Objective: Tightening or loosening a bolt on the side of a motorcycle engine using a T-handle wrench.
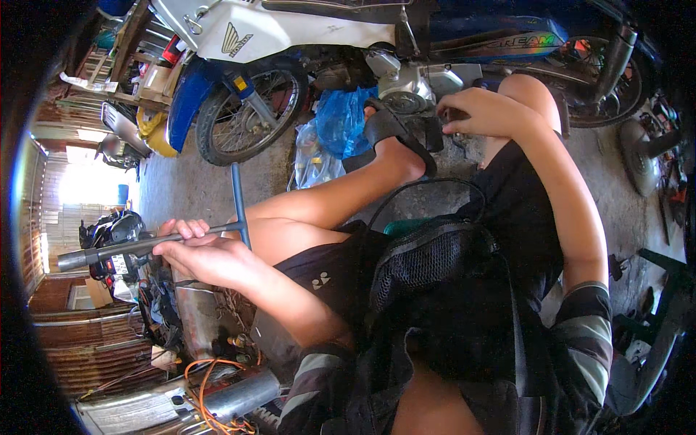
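Note:
My left hand grips a long metal T-handle wrench, which lies across my fingers with its socket end toward the left. My right hand is by my raised right knee, below the engine of a motorbike; its fingers curl around a small dark area, and I cannot make out what they hold. A blue plastic bag and a clear bag lie on the floor beside my sandalled foot. A black mesh pouch rests in my lap.
Parked motorbikes and corrugated walls are at the left. A steel cylinder with an orange hose is at the lower left. A wooden rack stands upper left; green metal framework is at the right.

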Available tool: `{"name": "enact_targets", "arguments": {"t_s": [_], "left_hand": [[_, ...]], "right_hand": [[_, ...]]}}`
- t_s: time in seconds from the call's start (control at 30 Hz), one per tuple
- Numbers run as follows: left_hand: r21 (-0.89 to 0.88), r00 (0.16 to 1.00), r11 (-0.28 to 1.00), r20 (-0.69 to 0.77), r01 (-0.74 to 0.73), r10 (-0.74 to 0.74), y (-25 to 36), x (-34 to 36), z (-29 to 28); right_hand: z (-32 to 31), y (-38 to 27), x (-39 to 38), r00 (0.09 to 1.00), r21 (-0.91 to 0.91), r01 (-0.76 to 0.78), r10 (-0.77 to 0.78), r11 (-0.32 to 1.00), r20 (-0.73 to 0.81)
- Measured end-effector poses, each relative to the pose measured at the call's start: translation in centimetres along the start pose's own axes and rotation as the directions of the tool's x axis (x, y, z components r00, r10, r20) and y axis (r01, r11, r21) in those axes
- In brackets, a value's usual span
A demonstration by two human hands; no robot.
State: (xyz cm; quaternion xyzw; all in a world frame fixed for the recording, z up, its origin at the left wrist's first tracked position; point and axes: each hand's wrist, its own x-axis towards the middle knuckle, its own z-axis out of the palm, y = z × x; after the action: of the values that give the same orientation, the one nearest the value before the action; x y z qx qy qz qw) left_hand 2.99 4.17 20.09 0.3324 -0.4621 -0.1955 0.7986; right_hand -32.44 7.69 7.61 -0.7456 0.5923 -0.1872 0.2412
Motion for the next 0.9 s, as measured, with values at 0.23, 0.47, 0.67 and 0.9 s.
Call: {"name": "enact_targets", "arguments": {"t_s": [0.23,0.47,0.67,0.9], "left_hand": [[0.009,1.0,1.0,-0.002,-0.02,0.02,0.3,-0.1,0.3],[0.029,0.999,0.999,-0.046,-0.025,0.026,0.6,-0.2,0.6],[-0.02,1.0,0.999,0.01,-0.028,0.029,1.1,-0.6,0.4],[-0.12,0.997,0.993,0.067,-0.022,0.03,1.3,-0.4,0.0]], "right_hand": [[-0.2,-0.1,-0.3,0.999,0.049,0.011,-0.009,0.999,-0.035],[-0.8,0.8,-1.8,0.987,0.103,-0.161,0.161,0.982,0.012],[-1.3,1.2,-2.6,0.993,0.034,-0.105,0.107,0.994,-0.051],[-1.1,1.6,-2.3,0.992,-0.009,-0.116,0.116,0.993,-0.057]]}}
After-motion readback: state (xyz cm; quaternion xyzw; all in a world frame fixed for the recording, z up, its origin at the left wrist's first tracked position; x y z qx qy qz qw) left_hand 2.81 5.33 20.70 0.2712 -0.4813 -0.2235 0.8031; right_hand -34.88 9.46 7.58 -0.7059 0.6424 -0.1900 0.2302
